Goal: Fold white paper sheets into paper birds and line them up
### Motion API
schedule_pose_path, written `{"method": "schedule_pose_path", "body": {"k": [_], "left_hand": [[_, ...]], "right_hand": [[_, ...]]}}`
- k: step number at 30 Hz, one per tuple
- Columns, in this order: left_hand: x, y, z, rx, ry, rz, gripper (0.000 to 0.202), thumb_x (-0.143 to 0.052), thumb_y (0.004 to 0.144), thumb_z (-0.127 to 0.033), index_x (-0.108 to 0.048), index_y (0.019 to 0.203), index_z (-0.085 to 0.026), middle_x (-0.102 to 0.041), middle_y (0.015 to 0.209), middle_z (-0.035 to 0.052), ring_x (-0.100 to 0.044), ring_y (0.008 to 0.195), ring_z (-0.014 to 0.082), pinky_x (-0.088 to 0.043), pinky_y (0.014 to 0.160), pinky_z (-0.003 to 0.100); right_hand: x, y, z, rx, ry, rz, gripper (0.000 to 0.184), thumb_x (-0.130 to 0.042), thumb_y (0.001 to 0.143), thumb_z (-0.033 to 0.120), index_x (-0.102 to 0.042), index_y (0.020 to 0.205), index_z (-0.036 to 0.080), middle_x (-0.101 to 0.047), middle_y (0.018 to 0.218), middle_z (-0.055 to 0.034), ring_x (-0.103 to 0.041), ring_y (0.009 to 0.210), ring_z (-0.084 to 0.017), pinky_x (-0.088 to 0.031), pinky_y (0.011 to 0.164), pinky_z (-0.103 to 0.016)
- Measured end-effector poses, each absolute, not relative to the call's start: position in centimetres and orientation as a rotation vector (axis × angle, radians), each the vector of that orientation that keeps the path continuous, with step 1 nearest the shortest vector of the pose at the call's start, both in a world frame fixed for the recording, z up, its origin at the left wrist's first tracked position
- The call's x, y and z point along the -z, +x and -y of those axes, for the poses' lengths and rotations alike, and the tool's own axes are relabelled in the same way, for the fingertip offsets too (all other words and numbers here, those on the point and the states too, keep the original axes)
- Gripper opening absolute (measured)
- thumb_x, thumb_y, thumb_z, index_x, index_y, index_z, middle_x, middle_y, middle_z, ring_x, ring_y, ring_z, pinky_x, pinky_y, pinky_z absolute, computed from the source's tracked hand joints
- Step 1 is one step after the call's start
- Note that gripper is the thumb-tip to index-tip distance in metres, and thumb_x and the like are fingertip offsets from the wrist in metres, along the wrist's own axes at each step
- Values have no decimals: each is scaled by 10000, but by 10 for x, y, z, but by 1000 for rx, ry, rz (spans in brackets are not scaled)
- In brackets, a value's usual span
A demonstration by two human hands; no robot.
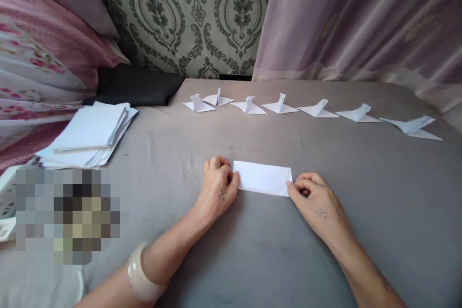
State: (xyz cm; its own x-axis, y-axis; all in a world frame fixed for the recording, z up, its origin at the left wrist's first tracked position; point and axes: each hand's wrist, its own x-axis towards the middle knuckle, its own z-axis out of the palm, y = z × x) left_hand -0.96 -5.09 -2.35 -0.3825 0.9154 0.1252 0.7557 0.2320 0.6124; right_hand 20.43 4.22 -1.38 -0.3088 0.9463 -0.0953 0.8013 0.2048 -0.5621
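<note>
The left hand's thumb and fingers pinch one short edge of the folded paper (263, 178), and the right hand (321, 204) grips the other short edge near its lower corner, so the left hand (214, 192) and its partner stand at opposite ends of a smooth white rectangle lying between them on the bed-like surface (263, 245). A glossy, pale bangle (139, 274) rings the left forearm. The covering beneath is matte grey fabric, lightly wrinkled. Beyond the paper runs a row of crisp, pointed paper birds (249, 107), seven in all. To the left sits a loosely squared stack of white sheets (90, 127), with a black, soft-looking piece (139, 85) behind. Damask-patterned wallpaper (198, 12), a mauve curtain (342, 24) with soft folds and pink floral fabric (46, 62) edge the scene.
</note>
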Motion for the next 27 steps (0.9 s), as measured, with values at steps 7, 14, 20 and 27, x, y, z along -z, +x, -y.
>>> {"method": "schedule_pose_path", "body": {"k": [7, 14, 20, 27], "left_hand": [[26, -11, 51, -715, 1792, -2317, 243, -455, 924, -244, -537, 711, -160, -520, 1023, 118, -460, 915, 237, -438, 854, 427], [26, -7, 52, -478, 1913, -2370, 231, -373, 961, -268, -545, 899, -127, -518, 1082, 159, -456, 923, 265, -425, 832, 437], [19, -3, 52, -471, 1976, -2349, 212, -391, 937, -175, -497, 1121, -165, -476, 1235, 140, -438, 1041, 277, -391, 864, 434], [24, -13, 48, -566, 2109, -2036, 279, -307, 944, -136, -557, 1060, -179, -570, 1067, 96, -494, 952, 222, -410, 890, 368]], "right_hand": [[20, 206, -42, -679, -1569, 2278, 323, -507, 838, 434, -530, 603, 214, -593, 966, -42, -553, 693, -141, -406, 630, -293], [18, 205, -35, -494, -1529, 2349, 247, -450, 883, 414, -487, 736, 219, -555, 903, -62, -549, 747, -177, -418, 667, -313], [18, 200, -31, -366, -1109, 2500, 302, -360, 913, 160, -585, 1107, 214, -586, 1074, -101, -532, 995, -228, -443, 817, -344], [1, 187, -5, -126, -1034, 2832, 391, -308, 874, 49, -643, 1055, 138, -600, 1009, -137, -537, 947, -234, -428, 831, -334]]}}
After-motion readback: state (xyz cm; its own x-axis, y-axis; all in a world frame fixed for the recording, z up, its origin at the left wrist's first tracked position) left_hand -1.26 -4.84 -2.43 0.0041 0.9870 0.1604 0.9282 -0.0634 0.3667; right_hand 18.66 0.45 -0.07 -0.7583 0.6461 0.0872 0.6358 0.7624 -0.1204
